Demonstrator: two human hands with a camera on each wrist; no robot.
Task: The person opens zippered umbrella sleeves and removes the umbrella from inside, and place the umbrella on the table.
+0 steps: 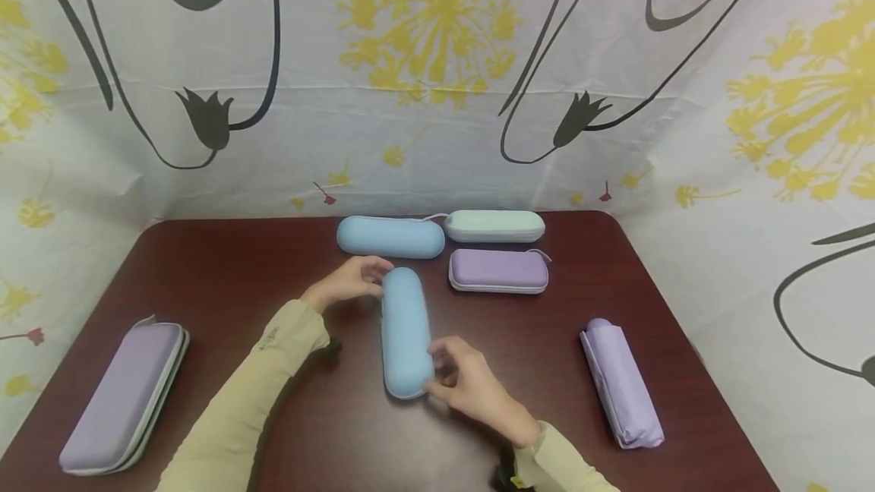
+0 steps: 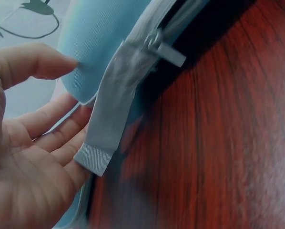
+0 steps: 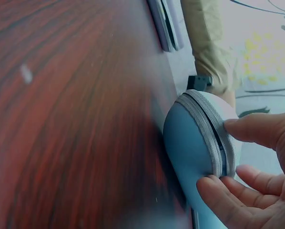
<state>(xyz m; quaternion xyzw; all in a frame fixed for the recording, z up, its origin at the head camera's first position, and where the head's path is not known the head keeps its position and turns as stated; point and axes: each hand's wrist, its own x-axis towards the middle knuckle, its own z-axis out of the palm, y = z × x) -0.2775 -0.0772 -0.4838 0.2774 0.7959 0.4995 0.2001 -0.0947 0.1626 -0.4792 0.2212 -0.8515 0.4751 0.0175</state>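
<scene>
A long, rounded blue zippered case (image 1: pixel 405 332) lies lengthwise in the middle of the dark red table, between my two hands. My left hand (image 1: pixel 352 279) holds its far end. Seen from the left wrist, one digit presses the blue fabric while other fingers pass behind the end, beside a grey pull strap (image 2: pixel 111 102) and a metal zipper pull (image 2: pixel 166 50). At the near right end my right hand (image 1: pixel 472 386) grips the case, thumb on the grey zipper band (image 3: pixel 214 129) and fingertips against the side in the right wrist view.
Along the back lie another blue case (image 1: pixel 391 238), a mint green case (image 1: pixel 495 226) and a small purple case (image 1: pixel 499 270). A larger purple zippered case (image 1: pixel 123 401) is at the left edge. To the right rests a folded lilac umbrella (image 1: pixel 622 386). Patterned cloth (image 1: pixel 437 150) surrounds the table (image 1: pixel 232 272).
</scene>
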